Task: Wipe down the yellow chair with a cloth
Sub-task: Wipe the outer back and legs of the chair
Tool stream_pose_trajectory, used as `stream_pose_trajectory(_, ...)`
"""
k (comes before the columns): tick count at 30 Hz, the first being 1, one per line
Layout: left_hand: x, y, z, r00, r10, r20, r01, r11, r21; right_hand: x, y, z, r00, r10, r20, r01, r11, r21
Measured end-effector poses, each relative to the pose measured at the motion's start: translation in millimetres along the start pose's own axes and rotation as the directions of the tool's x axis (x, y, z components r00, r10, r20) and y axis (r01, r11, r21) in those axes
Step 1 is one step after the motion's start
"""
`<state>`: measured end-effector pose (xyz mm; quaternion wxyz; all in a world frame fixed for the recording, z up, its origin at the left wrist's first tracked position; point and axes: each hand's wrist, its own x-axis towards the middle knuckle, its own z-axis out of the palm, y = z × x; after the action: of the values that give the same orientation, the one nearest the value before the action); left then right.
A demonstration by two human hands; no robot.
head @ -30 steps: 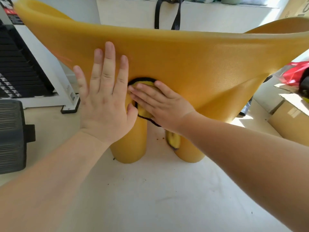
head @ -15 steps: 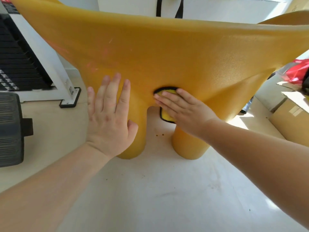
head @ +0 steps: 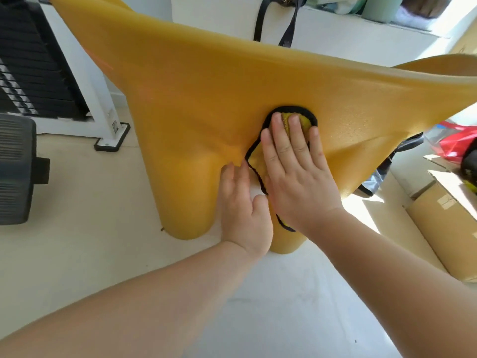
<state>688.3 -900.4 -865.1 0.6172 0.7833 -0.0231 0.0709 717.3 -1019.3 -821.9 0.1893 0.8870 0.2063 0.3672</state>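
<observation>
The yellow chair fills the upper half of the view, its broad moulded side facing me and two thick legs standing on the floor. A yellow cloth with a black border lies flat against the chair's side above the right leg. My right hand presses flat on the cloth with fingers spread, covering most of it. My left hand sits lower, between the two legs, fingers together and pointing up, touching the chair's underside beside the cloth; it holds nothing.
A white frame with black slats stands at the left, a dark grey unit below it. Cardboard boxes and a red bag sit at the right. Black straps hang from the white ledge behind.
My right hand slid the cloth up and right across the chair's side. My left hand dropped from the left leg area to the gap between the legs, close beside my right hand.
</observation>
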Motion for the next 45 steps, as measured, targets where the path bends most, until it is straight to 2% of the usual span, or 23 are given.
stream_pose_trajectory(2,-10.2,8.7,23.7,0.99,-0.108,-0.091,0.092,0.982,-0.165,-5.8,10.0,-2.3,1.0,0.008,-0.018,-0.007,0.999,0.05)
stream_pose_trajectory(6,-2.4,35.8,55.2,0.979,-0.205,-0.016,0.176,0.877,-0.447,-26.2,31.4,-4.1,1.0,-0.003,0.025,-0.001,0.989,0.151)
stream_pose_trajectory(10,6.7,62.7,80.1,0.978,-0.206,-0.022,0.164,0.831,-0.532,-40.9,57.5,-14.4,0.995,-0.033,0.09,0.016,0.983,0.18)
stream_pose_trajectory(14,20.6,52.8,95.5,0.971,-0.206,-0.118,0.1,0.806,-0.584,-50.0,70.3,-24.5,0.972,-0.105,0.211,0.048,0.966,0.255)
stream_pose_trajectory(16,29.0,47.3,97.3,0.963,-0.196,-0.186,0.062,0.83,-0.554,-47.3,71.8,-36.7,0.975,-0.105,0.197,0.049,0.962,0.27)
stream_pose_trajectory(21,41.8,42.8,87.1,0.923,-0.106,-0.369,-0.034,0.934,-0.354,-15.4,54.2,-78.6,0.995,-0.054,-0.089,0.076,0.961,0.267)
stream_pose_trajectory(23,48.9,46.4,76.1,0.896,-0.078,-0.438,-0.071,0.947,-0.314,4.2,44.8,-84.0,0.989,-0.03,-0.148,0.068,0.963,0.259)
stream_pose_trajectory(25,58.2,48.6,63.5,0.855,-0.02,-0.519,-0.136,0.956,-0.261,23.4,38.6,-83.6,0.989,0.035,-0.145,0.004,0.964,0.264)
stream_pose_trajectory(29,81.5,42.7,41.6,0.78,0.065,-0.622,-0.252,0.943,-0.218,43.6,26.7,-76.3,0.992,0.125,-0.017,-0.118,0.969,0.216)
stream_pose_trajectory(31,87.1,35.8,38.3,0.779,0.068,-0.623,-0.249,0.946,-0.208,42.8,24.1,-70.9,0.989,0.149,-0.002,-0.146,0.973,0.177)
stream_pose_trajectory(36,80.1,4.9,39.3,0.85,0.081,-0.521,-0.183,0.972,-0.148,41.5,21.3,-68.0,0.985,0.171,0.014,-0.171,0.972,0.16)
stream_pose_trajectory(42,64.5,34.1,53.0,0.897,0.144,-0.418,-0.171,0.985,-0.028,41.9,21.6,-64.6,0.985,0.173,0.014,-0.173,0.98,0.098)
stream_pose_trajectory(45,70.2,21.9,27.6,0.866,0.24,-0.438,-0.242,0.969,0.052,39.5,22.9,-70.6,0.988,0.156,0.02,-0.157,0.977,0.146)
